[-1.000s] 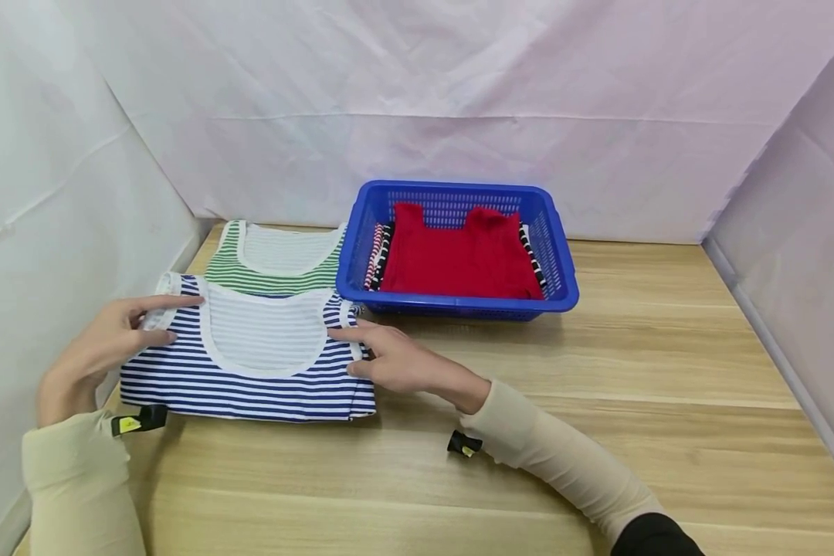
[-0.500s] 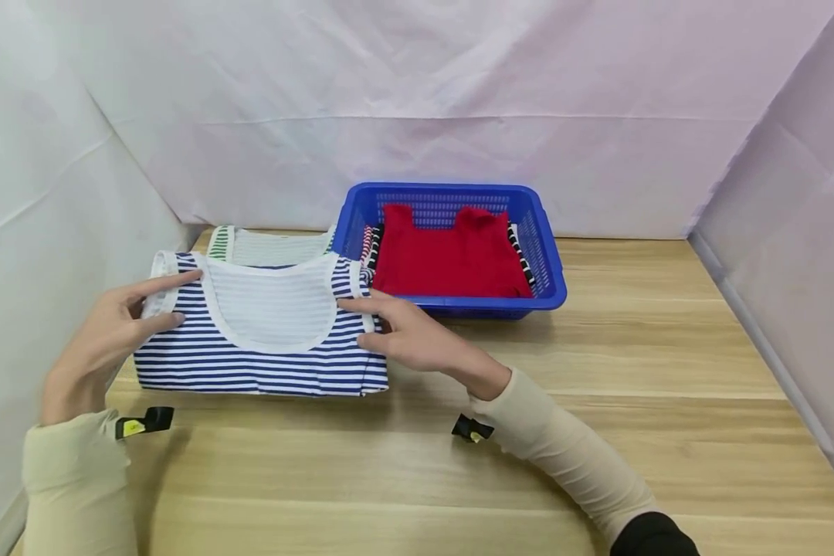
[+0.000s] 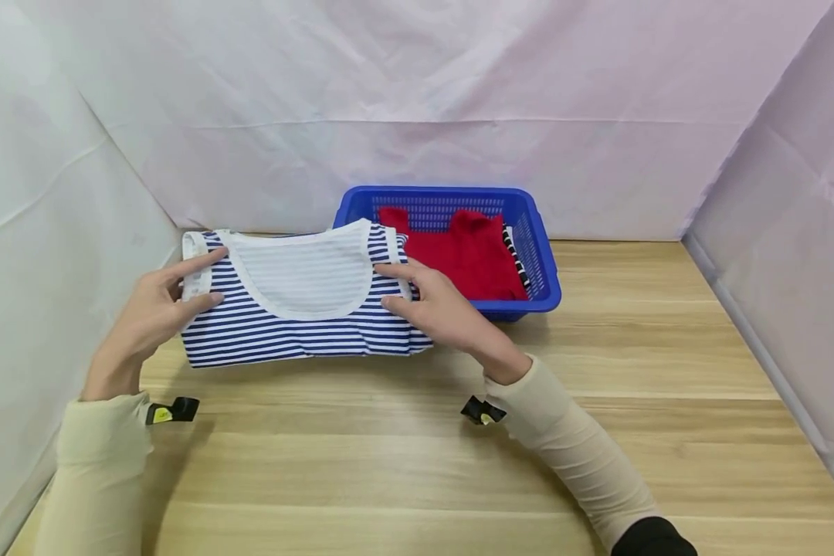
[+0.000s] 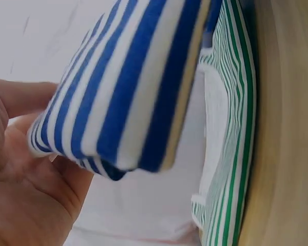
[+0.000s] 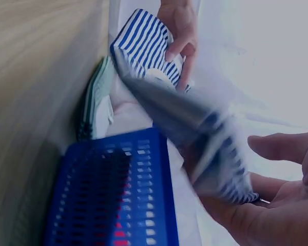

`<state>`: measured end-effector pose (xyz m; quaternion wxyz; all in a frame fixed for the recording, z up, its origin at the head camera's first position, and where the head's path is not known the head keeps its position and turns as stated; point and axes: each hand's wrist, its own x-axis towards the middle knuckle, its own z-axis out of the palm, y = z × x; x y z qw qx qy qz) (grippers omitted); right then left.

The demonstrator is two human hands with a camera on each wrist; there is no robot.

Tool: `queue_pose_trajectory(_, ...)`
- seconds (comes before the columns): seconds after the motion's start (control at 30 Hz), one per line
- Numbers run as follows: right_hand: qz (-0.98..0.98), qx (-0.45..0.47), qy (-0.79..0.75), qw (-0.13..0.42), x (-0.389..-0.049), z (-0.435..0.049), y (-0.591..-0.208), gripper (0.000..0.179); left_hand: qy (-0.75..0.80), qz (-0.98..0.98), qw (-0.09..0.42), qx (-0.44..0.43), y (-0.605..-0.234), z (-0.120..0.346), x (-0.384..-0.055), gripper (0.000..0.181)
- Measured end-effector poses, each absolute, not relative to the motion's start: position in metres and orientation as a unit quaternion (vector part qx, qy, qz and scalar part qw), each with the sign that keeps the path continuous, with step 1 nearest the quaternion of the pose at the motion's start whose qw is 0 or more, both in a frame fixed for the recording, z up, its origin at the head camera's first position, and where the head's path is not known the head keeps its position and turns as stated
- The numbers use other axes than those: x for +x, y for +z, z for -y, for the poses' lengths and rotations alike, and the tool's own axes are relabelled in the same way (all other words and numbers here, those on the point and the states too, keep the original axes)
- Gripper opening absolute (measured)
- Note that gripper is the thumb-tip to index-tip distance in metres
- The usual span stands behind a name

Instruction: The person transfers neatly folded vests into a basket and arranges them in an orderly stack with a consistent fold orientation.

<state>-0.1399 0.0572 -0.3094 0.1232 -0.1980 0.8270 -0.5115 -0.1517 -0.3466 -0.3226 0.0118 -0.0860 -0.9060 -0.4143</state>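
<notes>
A folded blue-and-white striped tank top hangs level above the table, its white-trimmed neckline facing up. My left hand grips its left side, thumb and index finger on top and the other fingers underneath. On its right side my right hand holds it the same way. The top's right end overlaps the near left corner of a blue plastic basket in the head view. Inside the basket lies a red garment, partly covered by the striped top.
A folded green-and-white striped top lies on the wooden table below the held one, hidden from the head view. Black-and-white striped cloth shows beside the red garment. White sheeting encloses the back and sides.
Both hands have lifted the blue-striped top off the table and carried it back and to the right, toward the basket. It now hides the green-striped top in the head view.
</notes>
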Motion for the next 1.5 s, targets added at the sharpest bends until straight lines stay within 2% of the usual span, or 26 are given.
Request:
queue_pose_trajectory(0.17,-0.828,-0.189,-0.518,0.099,-0.145,-0.068,-0.303,0.052,-0.421,0.904,0.004,-0.074,-0.318,0.330,-0.161,0.065)
queue_pose_trajectory(0.43,-0.826,-0.166,-0.534,0.066,-0.152,-0.103,-0.290,0.056,-0.519,0.844,0.015,-0.133,-0.323,0.294,-0.174,0.064)
queue_pose_trajectory(0.67,-0.843,-0.164,-0.508,0.064,-0.155,-0.134,-0.290,0.060,-0.493,0.859,-0.011,-0.140,-0.319,0.270,-0.182,0.080)
queue_pose_trajectory(0.77,-0.850,-0.167,-0.497,0.058,-0.156,-0.145,-0.292,0.061,-0.485,0.862,-0.021,-0.143,-0.316,0.261,-0.185,0.082)
queue_pose_trajectory(0.97,-0.844,-0.165,-0.508,0.047,-0.159,-0.169,-0.298,0.062,-0.474,0.862,-0.023,-0.181,-0.315,0.241,-0.197,0.079)
queue_pose_trajectory(1.23,-0.792,-0.149,-0.587,0.072,-0.166,-0.191,-0.301,0.063,-0.509,0.840,-0.016,-0.189,-0.315,0.221,-0.205,0.074)
queue_pose_trajectory(1.5,-0.766,-0.127,-0.627,0.065,-0.174,-0.206,-0.305,0.063,-0.562,0.805,0.011,-0.190,-0.315,0.200,-0.214,0.053)
